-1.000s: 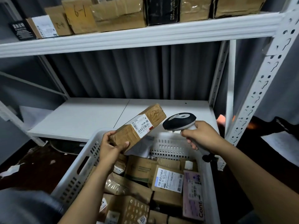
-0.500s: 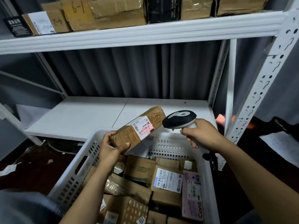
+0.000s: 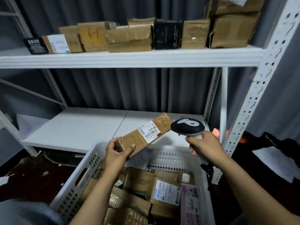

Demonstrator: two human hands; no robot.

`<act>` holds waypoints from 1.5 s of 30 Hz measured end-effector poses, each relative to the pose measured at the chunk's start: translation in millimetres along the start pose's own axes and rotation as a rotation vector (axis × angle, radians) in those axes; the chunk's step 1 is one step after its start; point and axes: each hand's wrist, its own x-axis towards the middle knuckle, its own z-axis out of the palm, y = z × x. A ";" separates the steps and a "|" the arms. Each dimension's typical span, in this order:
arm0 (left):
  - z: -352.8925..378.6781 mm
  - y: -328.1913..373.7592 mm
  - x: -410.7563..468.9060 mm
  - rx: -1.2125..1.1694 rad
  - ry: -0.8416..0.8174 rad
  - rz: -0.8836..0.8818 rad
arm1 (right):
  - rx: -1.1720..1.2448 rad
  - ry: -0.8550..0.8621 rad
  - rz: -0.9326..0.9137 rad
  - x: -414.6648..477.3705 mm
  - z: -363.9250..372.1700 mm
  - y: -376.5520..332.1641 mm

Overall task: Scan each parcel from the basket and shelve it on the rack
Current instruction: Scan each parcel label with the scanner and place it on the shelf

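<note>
My left hand grips the near end of a long brown cardboard parcel with a white barcode label, held tilted above the white plastic basket. My right hand grips the handle of a black and grey barcode scanner, whose head sits just right of the parcel's far end. The basket holds several more parcels. The white metal rack has a bare lower shelf behind the basket and an upper shelf lined with several parcels.
The rack's perforated right post stands close to my right hand. A dark floor with paper scraps lies to the left of the basket. A grey corrugated wall backs the rack. A white sheet lies at the right.
The view has tilted up, showing the parcels on the upper shelf. The red scan light seen on the label half a second ago is gone. Both hands keep their hold.
</note>
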 end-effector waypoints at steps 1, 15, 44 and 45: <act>-0.3 7.9 -1.4 -0.013 -0.005 -0.007 | 0.027 0.044 0.008 -5.3 -2.0 -3.8; -21.6 171.9 -38.0 -0.435 -0.182 0.117 | 0.193 0.348 -0.160 -79.1 -45.3 -165.9; 132.3 378.7 78.9 -0.371 -0.257 0.200 | -0.052 0.624 -0.236 42.9 -151.4 -289.1; 129.4 378.6 75.2 -0.269 -0.280 0.289 | -0.071 0.632 -0.236 46.8 -154.1 -288.8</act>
